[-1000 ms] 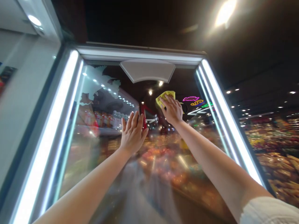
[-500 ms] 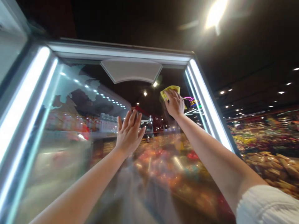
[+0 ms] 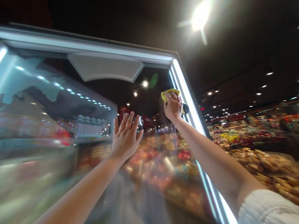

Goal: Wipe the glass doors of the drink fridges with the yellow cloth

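A large glass door (image 3: 154, 102) of a lit display case fills the middle of the view, full of reflections. My right hand (image 3: 173, 107) presses a folded yellow cloth (image 3: 171, 92) on the glass, close to the lit right edge. A dark item shows just past its fingers, too unclear to name. My left hand (image 3: 126, 135) is held up lower and to the left, fingers spread and holding nothing. It appears to rest flat on the glass, though contact cannot be made out for certain.
Bright light strips (image 3: 190, 98) run along the door's right frame. A pale curved panel (image 3: 107, 67) shows at the top of the glass. To the right, packaged goods (image 3: 268, 165) lie on displays. A bright lamp (image 3: 201, 15) hangs overhead. Several bottles (image 3: 90, 126) show blurred in the glass.
The view has turned right, so the door and its frame sit further left. Relative to the glass, my right hand with the cloth has moved right, toward the lit edge. My left hand stays spread.
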`<state>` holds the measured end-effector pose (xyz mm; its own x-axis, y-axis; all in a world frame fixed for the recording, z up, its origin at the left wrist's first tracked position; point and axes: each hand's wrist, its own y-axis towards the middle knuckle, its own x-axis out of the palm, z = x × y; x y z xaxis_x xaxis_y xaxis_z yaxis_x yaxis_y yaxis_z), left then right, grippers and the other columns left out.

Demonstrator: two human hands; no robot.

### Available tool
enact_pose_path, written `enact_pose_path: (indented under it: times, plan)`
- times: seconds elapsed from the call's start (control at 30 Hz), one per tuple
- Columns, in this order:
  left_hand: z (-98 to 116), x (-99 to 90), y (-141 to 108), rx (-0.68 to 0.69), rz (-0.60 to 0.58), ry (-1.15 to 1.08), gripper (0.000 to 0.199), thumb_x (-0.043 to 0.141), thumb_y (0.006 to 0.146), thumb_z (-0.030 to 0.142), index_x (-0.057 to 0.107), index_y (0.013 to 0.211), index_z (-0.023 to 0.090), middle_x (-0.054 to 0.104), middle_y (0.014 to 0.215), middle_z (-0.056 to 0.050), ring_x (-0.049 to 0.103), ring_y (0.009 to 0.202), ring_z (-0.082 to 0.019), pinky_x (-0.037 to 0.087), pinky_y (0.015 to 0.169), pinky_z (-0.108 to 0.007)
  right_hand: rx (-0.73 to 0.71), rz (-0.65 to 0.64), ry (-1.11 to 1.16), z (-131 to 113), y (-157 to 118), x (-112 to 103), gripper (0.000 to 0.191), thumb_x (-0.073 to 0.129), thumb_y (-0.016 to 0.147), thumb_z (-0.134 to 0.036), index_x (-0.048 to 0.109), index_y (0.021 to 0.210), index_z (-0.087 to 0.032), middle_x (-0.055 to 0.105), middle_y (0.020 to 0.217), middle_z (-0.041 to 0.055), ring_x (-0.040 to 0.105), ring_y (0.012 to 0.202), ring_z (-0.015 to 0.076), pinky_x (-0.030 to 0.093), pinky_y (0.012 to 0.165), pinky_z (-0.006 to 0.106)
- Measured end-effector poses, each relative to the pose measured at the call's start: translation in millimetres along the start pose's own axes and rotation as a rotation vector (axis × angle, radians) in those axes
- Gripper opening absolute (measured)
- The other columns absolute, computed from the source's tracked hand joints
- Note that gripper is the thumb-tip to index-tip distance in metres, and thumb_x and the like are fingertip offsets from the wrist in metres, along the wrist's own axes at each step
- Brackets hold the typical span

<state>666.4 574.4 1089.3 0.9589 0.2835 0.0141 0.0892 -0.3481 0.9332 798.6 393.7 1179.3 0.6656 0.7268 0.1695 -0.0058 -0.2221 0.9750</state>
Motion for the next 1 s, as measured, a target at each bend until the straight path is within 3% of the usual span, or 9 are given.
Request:
enact_pose_path:
  times: [0.07, 0.17, 0.27, 0.37, 0.43, 0.63, 0.77, 0.9, 1.0]
  plan:
    - [6.1, 4.4, -0.7, -0.016, 0.029, -0.018, 0.059, 0.037, 0.099, 0.042, 0.039, 0.152, 0.017, 0.034, 0.161, -0.014, 0.031, 0.150, -0.032, 0.012, 0.123, -0.062, 0.022, -0.010, -0.026, 7.0, -18.5, -1.5, 0.051, 0.047, 0.094, -0.025, 0.050, 0.145, -0.024, 0.044, 0.155, 0.0118, 0.036, 0.142, 0.0345, 0.035, 0.112, 0.056]
    - [16.7, 9.9, 5.2, -0.007, 0.060, -0.030, 0.058, 0.038, 0.099, 0.041, 0.040, 0.152, 0.018, 0.035, 0.161, -0.014, 0.032, 0.149, -0.032, 0.010, 0.124, -0.061, -0.149, -0.095, -0.018, 2.1, -26.8, -0.9, 0.053, 0.048, 0.093, -0.024, 0.049, 0.146, -0.027, 0.043, 0.157, 0.0080, 0.035, 0.144, 0.0308, 0.033, 0.115, 0.051]
    - [30.6, 14.3, 16.7, 0.046, 0.063, -0.021, 0.054, 0.037, 0.100, 0.040, 0.045, 0.149, 0.019, 0.041, 0.158, -0.012, 0.034, 0.149, -0.031, 0.010, 0.124, -0.060, -0.206, -0.113, -0.019, 1.7, 7.9, -2.6, 0.052, 0.046, 0.096, -0.024, 0.048, 0.147, -0.028, 0.042, 0.158, 0.0051, 0.033, 0.146, 0.0271, 0.033, 0.117, 0.046]
    - [43.8, 20.5, 24.6, 0.058, 0.053, -0.021, 0.052, 0.037, 0.100, 0.039, 0.047, 0.147, 0.020, 0.044, 0.156, -0.013, 0.036, 0.148, -0.031, 0.012, 0.124, -0.061, -0.068, -0.113, -0.069, 15.8, 50.5, -8.7, 0.050, 0.046, 0.097, -0.025, 0.047, 0.147, -0.025, 0.043, 0.157, 0.0093, 0.038, 0.143, 0.0317, 0.040, 0.111, 0.050]
    - [50.3, 25.5, 25.6, 0.049, 0.051, -0.026, 0.053, 0.039, 0.099, 0.039, 0.046, 0.147, 0.019, 0.043, 0.157, -0.014, 0.036, 0.148, -0.031, 0.012, 0.124, -0.061, 0.000, -0.120, -0.126, 27.6, 59.6, -12.5, 0.050, 0.044, 0.098, -0.023, 0.046, 0.148, -0.022, 0.044, 0.156, 0.0131, 0.043, 0.139, 0.0351, 0.043, 0.106, 0.053]
    - [70.0, 33.8, 24.9, 0.018, 0.098, -0.064, 0.054, 0.037, 0.100, 0.040, 0.044, 0.149, 0.019, 0.041, 0.157, -0.014, 0.034, 0.149, -0.029, 0.009, 0.125, -0.058, -0.049, -0.177, -0.279, 48.0, 3.6, -28.2, 0.051, 0.034, 0.099, -0.014, 0.048, 0.148, -0.016, 0.049, 0.149, 0.0208, 0.053, 0.128, 0.0354, 0.050, 0.097, 0.051]
    - [95.0, 33.5, 35.1, 0.057, 0.064, -0.113, 0.053, 0.040, 0.100, 0.038, 0.044, 0.150, 0.022, 0.040, 0.159, -0.011, 0.032, 0.150, -0.029, 0.008, 0.125, -0.059, -0.188, -0.273, -0.267, 64.1, -22.5, -58.8, 0.048, 0.044, 0.094, -0.014, 0.061, 0.137, -0.028, 0.058, 0.142, 0.0099, 0.058, 0.120, 0.0305, 0.053, 0.094, 0.043]
    - [118.5, 34.8, 42.5, 0.073, 0.036, -0.158, 0.054, 0.043, 0.098, 0.036, 0.044, 0.150, 0.021, 0.040, 0.159, -0.011, 0.031, 0.150, -0.030, 0.010, 0.124, -0.062, -0.283, -0.151, -0.247, 96.0, -42.5, -80.8, 0.051, 0.057, 0.088, -0.017, 0.061, 0.135, -0.034, 0.054, 0.148, 0.0024, 0.050, 0.132, 0.0302, 0.044, 0.107, 0.047]
    - [127.7, 35.9, 40.2, 0.084, 0.019, -0.175, 0.052, 0.043, 0.099, 0.036, 0.046, 0.149, 0.021, 0.040, 0.158, -0.011, 0.032, 0.150, -0.029, 0.011, 0.124, -0.062, -0.272, -0.088, -0.285, 118.3, -51.1, -73.7, 0.052, 0.057, 0.088, -0.018, 0.059, 0.137, -0.033, 0.050, 0.152, 0.0014, 0.039, 0.142, 0.0295, 0.038, 0.113, 0.050]
